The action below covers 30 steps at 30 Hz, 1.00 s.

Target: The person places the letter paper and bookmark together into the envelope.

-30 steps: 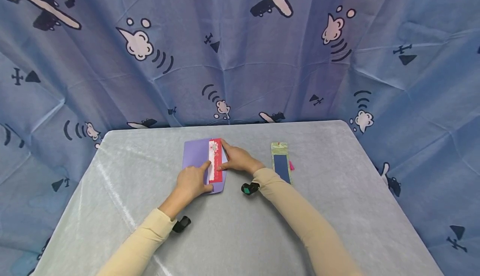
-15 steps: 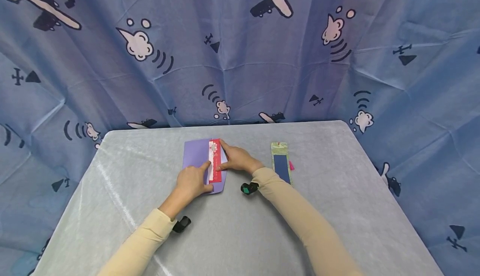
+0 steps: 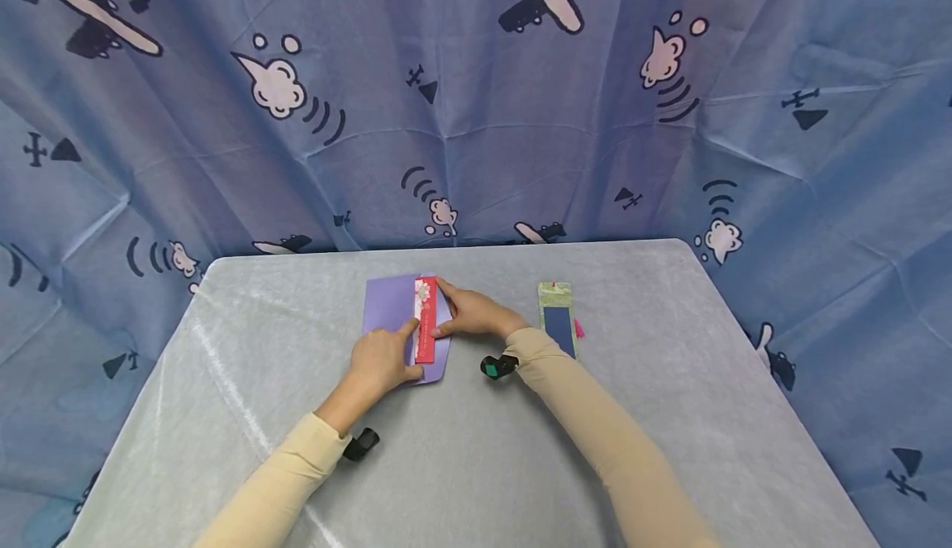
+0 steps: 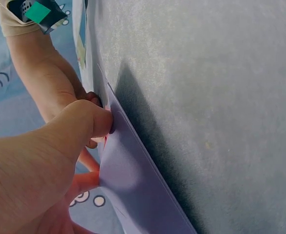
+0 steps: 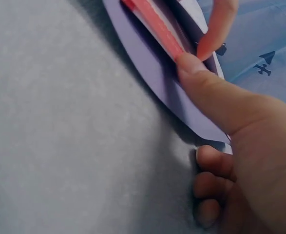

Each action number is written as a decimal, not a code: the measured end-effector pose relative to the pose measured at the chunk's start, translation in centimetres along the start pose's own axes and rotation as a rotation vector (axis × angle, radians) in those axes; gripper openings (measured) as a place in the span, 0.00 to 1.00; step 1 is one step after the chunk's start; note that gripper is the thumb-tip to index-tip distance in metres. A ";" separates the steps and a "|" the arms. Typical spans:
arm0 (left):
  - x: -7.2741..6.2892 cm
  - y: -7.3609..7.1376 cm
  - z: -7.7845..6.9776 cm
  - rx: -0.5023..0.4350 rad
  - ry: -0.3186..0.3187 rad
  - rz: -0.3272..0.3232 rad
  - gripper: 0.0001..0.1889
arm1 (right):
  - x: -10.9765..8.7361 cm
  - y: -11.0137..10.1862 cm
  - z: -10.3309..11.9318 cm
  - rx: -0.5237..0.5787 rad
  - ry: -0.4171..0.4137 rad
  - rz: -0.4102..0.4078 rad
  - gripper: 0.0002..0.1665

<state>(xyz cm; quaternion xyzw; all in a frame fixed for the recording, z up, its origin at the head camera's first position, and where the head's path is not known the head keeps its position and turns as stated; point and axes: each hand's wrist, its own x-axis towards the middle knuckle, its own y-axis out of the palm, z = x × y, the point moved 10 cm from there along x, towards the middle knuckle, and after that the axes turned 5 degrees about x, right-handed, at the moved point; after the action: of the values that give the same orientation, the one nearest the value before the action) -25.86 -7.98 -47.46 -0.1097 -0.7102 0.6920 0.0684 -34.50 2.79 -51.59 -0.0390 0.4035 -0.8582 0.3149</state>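
A thin purple booklet (image 3: pixel 387 303) lies slanted open at the back of the table, its lower edge casting a shadow. My left hand (image 3: pixel 377 359) grips its near left side, thumb at the front edge and forefinger reaching up to the red strip. That strip, a red paper bookmark-like piece (image 3: pixel 427 308) with white flowers, stands lengthwise over the booklet's right part. My right hand (image 3: pixel 478 315) pinches the strip's right side. In the right wrist view the thumb (image 5: pixel 194 66) presses on the red strip (image 5: pixel 160 29) between the purple layers. Some left fingers are hidden behind the booklet.
To the right lies a green-and-navy narrow packet (image 3: pixel 556 316) with a pink tassel (image 3: pixel 578 329) beside it, its near end behind my right sleeve. The grey cloth-covered table (image 3: pixel 461 465) ends at the back against a blue airplane-print curtain (image 3: pixel 476 85).
The red strip has tilted, so its white flowered left part shows narrower, and its right edge has shifted slightly left. The right wrist has moved up a little; the left hand stays put.
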 end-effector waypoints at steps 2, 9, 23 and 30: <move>0.0 -0.1 0.0 -0.001 0.002 -0.004 0.45 | -0.1 0.0 0.0 0.005 -0.004 0.008 0.67; 0.0 -0.1 -0.1 0.001 0.001 -0.007 0.45 | -0.1 -0.2 0.3 -0.015 -0.019 0.005 0.68; 0.0 -0.4 -0.1 -0.006 0.003 -0.024 0.43 | 0.2 -0.1 0.0 -0.024 0.001 0.013 0.68; 0.0 -0.4 0.1 -0.009 -0.003 -0.026 0.43 | 0.4 0.1 0.1 -0.067 -0.003 0.014 0.68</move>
<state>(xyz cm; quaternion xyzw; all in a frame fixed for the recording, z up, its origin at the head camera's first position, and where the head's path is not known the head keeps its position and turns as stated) -25.86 -8.05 -47.01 -0.0997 -0.7148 0.6880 0.0761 -34.76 2.41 -51.70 -0.0481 0.4317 -0.8420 0.3199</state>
